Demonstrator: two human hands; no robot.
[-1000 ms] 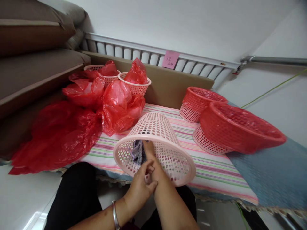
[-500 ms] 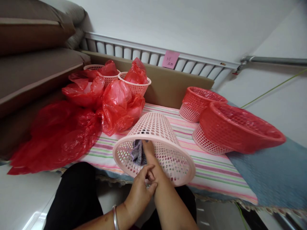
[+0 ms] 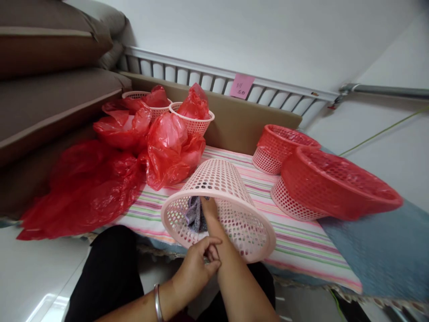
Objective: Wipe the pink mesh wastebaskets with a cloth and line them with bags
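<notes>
And there was the pale pink, round, perforated plastic basket (image 3: 221, 179), down on its side on the pink, green and white striped fabric sheet (image 3: 301, 246), straight out in front of me, its wide mouth turned towards my body and its narrower base pointing away. Its long axis ran roughly along the line of my reach, slightly oblique to my forearm. My right hand (image 3: 209, 208) was clearly the nearer one, in through the mouth and up under the upper wall, with the crumpled grey fabric cloth (image 3: 195, 217) inside the basket too, just to the left of my wrist and up against those fingers. How far they were closed on it I couldn't tell, as the rim and the cloth hid the tips. My left hand (image 3: 198, 268) sat outside, just short of the mouth, fingers loosely curled, thumb a little apart, holding nothing, resting against my right forearm. Off to the right stood two pale pink mesh baskets with red plastic liners (image 3: 335, 183), well apart from my hands. Then the writing: a pink paper note (image 3: 241, 86) on the white slatted metal rail (image 3: 190, 75), its top line looking like "311", the lower line too blurred to read. No brand or printed label was legible anywhere.
</notes>
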